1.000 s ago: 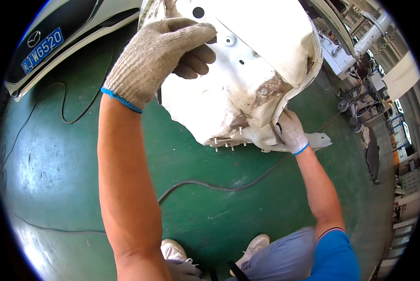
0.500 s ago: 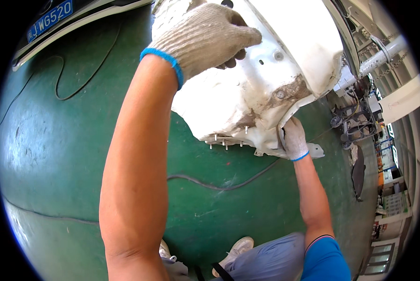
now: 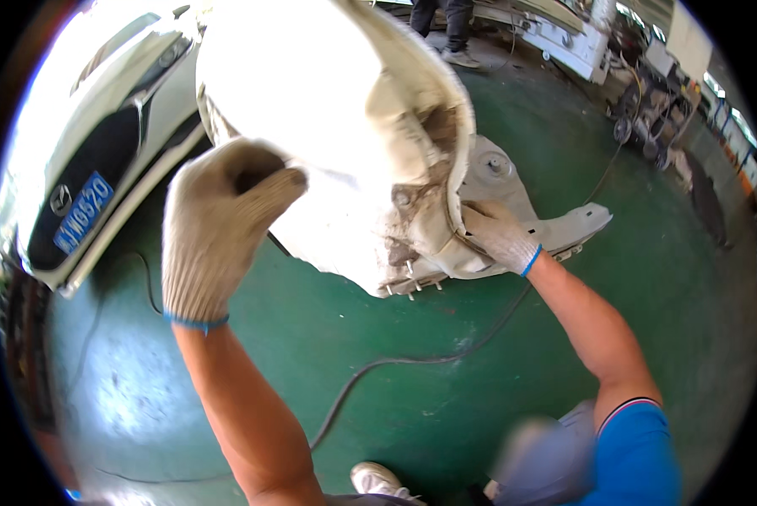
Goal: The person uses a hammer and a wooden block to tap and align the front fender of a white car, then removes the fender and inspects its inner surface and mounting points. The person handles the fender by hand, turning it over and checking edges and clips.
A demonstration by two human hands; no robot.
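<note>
White car panel (image 3: 328, 101) beyond left hand (image 3: 214, 219), edge in right hand (image 3: 498, 234).

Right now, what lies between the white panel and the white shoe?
The head view shows a dark cable crossing the green floor between panel and shoe.

A blue rectangular licence plate (image 3: 84, 213) is sitting near the lower edge of a dark grille (image 3: 104, 152) on the front of a white car (image 3: 100, 105). A single row of white letters and digits is running along the plate from its left edge to its right edge, standing out legibly against the blue. Just above the plate's upper edge, a rounded silver emblem (image 3: 61, 199) is showing on the grille.
</note>
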